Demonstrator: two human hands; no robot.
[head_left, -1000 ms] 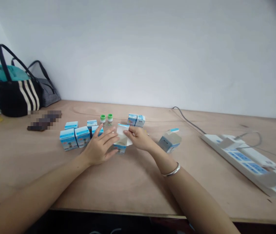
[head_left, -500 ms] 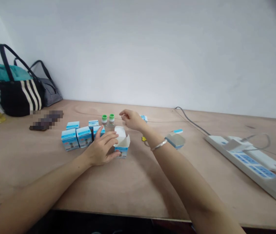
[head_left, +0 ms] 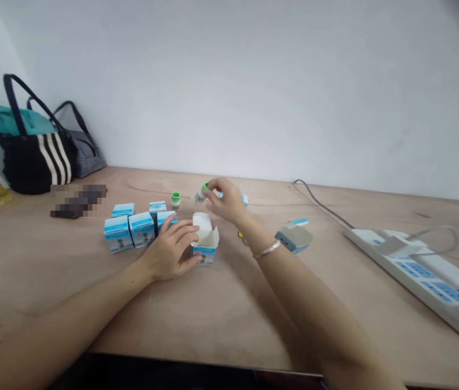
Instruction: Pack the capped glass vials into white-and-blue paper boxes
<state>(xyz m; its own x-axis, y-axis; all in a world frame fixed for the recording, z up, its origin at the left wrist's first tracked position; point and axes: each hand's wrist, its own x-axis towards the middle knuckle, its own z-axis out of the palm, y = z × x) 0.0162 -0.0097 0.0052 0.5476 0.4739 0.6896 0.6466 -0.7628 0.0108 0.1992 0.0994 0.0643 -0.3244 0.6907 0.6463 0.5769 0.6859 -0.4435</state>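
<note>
"Holding the green-capped glass vial [head_left: 202, 192] up in our right hand [head_left: 226, 201], do we have it pinched firmly enough?"

"It looks so: the fingers are closed on it, just far of the open carton, though they hide part of the glass. A light, steady pinch should serve us best here."

"And our left hand [head_left: 171, 250]?"

"It curves around the left side of the white-and-blue carton [head_left: 205, 255], with its fingertips [head_left: 194, 237] against the card. We can't tell how hard it grips. The carton stands upright on the plywood table [head_left: 51, 281], its white flaps open, so gentle cupping should steady it without crushing them."

"What should we watch?"

"The second green-capped vial [head_left: 176, 200] stands to the left of our right hand, far of the blue-and-white cartons [head_left: 118, 234]. We'd do well to keep the held vial level and clear of it and of the flaps."
</note>
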